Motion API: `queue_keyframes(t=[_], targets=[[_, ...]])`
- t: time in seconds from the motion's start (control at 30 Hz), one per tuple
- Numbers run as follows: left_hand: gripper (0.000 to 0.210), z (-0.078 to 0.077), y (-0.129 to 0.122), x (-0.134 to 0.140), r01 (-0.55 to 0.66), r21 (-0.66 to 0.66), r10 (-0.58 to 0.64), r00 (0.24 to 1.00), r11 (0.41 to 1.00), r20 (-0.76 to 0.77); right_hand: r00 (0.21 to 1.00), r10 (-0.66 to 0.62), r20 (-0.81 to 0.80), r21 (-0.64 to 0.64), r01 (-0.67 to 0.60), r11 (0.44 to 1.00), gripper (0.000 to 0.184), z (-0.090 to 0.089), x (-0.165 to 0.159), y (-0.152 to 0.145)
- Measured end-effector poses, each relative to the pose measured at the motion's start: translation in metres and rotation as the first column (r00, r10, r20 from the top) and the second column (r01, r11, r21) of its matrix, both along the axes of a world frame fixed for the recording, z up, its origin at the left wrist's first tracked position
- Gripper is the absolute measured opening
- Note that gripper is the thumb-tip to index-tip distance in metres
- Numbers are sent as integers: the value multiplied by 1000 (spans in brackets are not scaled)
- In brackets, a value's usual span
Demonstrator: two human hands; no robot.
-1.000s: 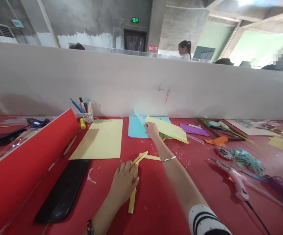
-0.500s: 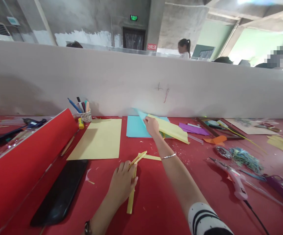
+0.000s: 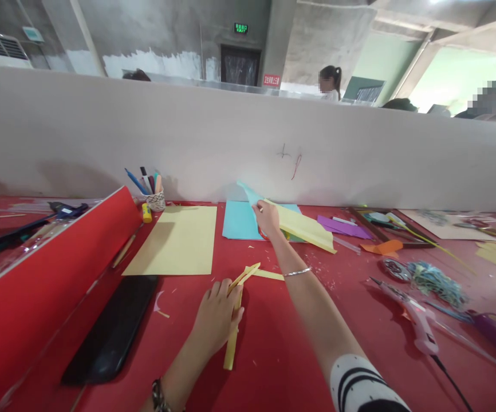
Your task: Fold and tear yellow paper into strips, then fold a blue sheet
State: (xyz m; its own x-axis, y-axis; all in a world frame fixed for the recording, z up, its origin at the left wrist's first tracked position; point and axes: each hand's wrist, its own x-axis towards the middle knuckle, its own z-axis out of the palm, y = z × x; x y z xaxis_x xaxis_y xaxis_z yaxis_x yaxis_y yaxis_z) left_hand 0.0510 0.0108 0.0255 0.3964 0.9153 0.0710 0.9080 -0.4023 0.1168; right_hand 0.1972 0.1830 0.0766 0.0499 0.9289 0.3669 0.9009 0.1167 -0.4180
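Observation:
My left hand (image 3: 217,312) is closed around a folded yellow paper strip (image 3: 231,350), low over the red table. The strip's folded ends (image 3: 248,273) stick out past the fingertips, and its tail hangs toward me. Farther forward, my right hand (image 3: 267,218) pinches a lifted sheet of light blue paper (image 3: 248,193), whose corner curls up. Other blue paper (image 3: 238,222) lies flat below. A creased yellow sheet (image 3: 306,226) rests against the right side of this hand; whether the fingers also hold it is hidden. Another yellow strip (image 3: 269,275) lies under my right forearm.
A large yellow sheet (image 3: 183,240) and a black phone-like slab (image 3: 110,332) lie at left, beside a red board (image 3: 59,274) and a pen cup (image 3: 156,200). At right are a pink glue gun (image 3: 417,326), raffia-like fibres (image 3: 437,283) and purple paper (image 3: 346,228). A white partition (image 3: 188,137) stands behind.
My right hand has raised the blue sheet slightly, and its corner curls more. The left hand keeps its hold on the strip. The whole view has shifted a little.

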Motion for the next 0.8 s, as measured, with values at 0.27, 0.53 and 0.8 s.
queue_keyframes(t=[0.27, 0.53, 0.8], targets=[[37, 0, 12, -4, -92, -135, 125, 959, 987, 256, 991, 121, -60, -14, -122, 992, 25, -27, -1, -16], [48, 14, 82, 9, -83, -534, 529, 325, 842, 784, 962, 273, 4, -57, -273, 960, 20, -29, -10, -47], [22, 22, 121, 17, -86, -646, 646, 227, 759, 729, 968, 248, 31, -229, -235, 945, 16, -28, 8, -55]])
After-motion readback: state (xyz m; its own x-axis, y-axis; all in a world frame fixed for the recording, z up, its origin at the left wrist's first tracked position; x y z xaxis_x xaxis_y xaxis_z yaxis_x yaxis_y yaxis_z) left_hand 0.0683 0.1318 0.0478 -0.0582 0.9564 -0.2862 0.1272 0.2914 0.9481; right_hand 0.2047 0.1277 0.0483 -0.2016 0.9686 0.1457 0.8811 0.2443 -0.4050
